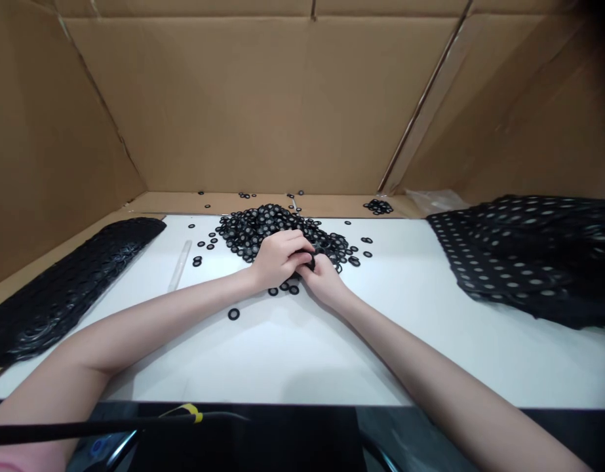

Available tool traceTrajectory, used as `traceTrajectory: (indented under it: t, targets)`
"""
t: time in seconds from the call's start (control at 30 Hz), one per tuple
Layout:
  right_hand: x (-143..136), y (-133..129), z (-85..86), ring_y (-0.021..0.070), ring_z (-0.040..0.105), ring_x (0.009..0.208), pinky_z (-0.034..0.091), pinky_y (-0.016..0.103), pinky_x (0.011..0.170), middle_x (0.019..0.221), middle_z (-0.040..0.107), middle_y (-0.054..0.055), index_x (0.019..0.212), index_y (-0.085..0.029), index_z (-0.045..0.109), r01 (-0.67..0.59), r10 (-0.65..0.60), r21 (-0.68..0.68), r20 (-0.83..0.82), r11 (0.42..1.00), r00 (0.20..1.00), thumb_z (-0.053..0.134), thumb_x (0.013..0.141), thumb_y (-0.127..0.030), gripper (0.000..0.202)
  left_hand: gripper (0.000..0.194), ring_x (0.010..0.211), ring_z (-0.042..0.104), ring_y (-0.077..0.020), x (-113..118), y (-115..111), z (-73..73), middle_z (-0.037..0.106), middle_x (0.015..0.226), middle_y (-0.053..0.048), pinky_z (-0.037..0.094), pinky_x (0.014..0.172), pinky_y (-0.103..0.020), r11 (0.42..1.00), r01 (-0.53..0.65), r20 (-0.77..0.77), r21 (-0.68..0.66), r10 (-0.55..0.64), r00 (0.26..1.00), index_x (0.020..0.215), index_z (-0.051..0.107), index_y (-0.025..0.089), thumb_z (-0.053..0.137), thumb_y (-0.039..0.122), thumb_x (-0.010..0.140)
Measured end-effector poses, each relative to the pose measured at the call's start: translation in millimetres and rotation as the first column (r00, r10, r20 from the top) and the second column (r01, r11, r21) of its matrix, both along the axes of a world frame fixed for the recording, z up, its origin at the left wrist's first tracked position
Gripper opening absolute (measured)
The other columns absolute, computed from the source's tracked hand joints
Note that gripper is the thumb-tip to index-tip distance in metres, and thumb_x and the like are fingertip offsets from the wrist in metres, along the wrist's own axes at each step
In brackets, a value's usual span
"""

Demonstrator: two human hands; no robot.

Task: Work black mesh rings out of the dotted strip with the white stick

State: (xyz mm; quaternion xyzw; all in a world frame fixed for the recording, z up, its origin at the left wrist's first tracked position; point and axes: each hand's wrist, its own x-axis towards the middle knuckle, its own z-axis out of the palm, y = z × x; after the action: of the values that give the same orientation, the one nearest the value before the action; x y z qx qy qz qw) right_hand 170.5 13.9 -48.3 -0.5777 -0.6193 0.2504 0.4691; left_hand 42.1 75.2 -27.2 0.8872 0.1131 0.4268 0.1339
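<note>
A heap of black rings (263, 223), flat like rubber washers, lies in the middle of the white table. At its near edge my left hand (281, 257) is closed, fingers bent and pressed together against black rings. My right hand (324, 280) meets it from the right, thumb and fingers pinched on the same small dark bunch. Part of a held black ring (311, 263) shows between the two hands; how many are gripped is hidden. A few loose rings lie just below my hands, and one single ring (234, 314) sits nearer to me.
A clear strip (180, 265) lies left of the heap. Black sheeting in plastic (71, 282) covers the left side; a black sheet with pale round spots (518, 255) lies crumpled at right. Cardboard walls (263, 105) enclose the table. A small ring pile (379, 207) sits at the back. A black cable (110, 429) crosses the front.
</note>
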Motion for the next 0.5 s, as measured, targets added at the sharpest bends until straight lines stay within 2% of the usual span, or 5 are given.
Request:
traceTrajectory:
  t: [0.1,0.27,0.5]
  targets:
    - [-2.7,-0.1,-1.3,0.0081,0.025,0.05,0.019,0.026,0.047,0.046,0.029,-0.005,0.05,-0.02,0.035,0.007,-0.008,0.015,0.014,1.0,1.0,0.052,0.073,-0.037,0.033,0.02,0.068,0.056,-0.0142,1.0,-4.2,4.1,0.061,0.07,-0.002,0.042,0.064,-0.026,0.982,0.031,0.068,-0.186,-0.018,0.998,0.071,0.065,0.015,0.052,0.021,0.085]
    - [-4.4,-1.3,-2.7,0.0102,0.03,0.05,0.024,0.027,0.049,0.048,0.036,-0.003,0.051,-0.02,0.038,-0.015,0.014,0.051,0.01,0.999,1.0,0.052,0.075,-0.039,0.034,0.019,0.064,0.054,-0.013,3.9,-5.1,5.8,0.061,0.066,-0.001,0.04,0.062,-0.025,0.91,0.042,0.143,-0.413,0.019,0.99,0.062,0.063,0.015,0.056,0.021,0.078]
    - [-4.1,-2.0,-0.9,0.0187,0.05,0.061,0.042,0.032,0.063,0.059,0.058,0.001,0.064,-0.02,0.059,-0.1,0.102,0.124,-0.003,0.987,0.995,0.054,0.077,-0.036,0.021,0.018,0.049,0.047,-0.0094,6.2,10.0,7.3,0.054,0.055,0.002,0.038,0.049,-0.023,0.711,0.18,0.221,-0.679,-0.035,0.975,0.059,0.058,0.014,0.06,0.028,0.071]
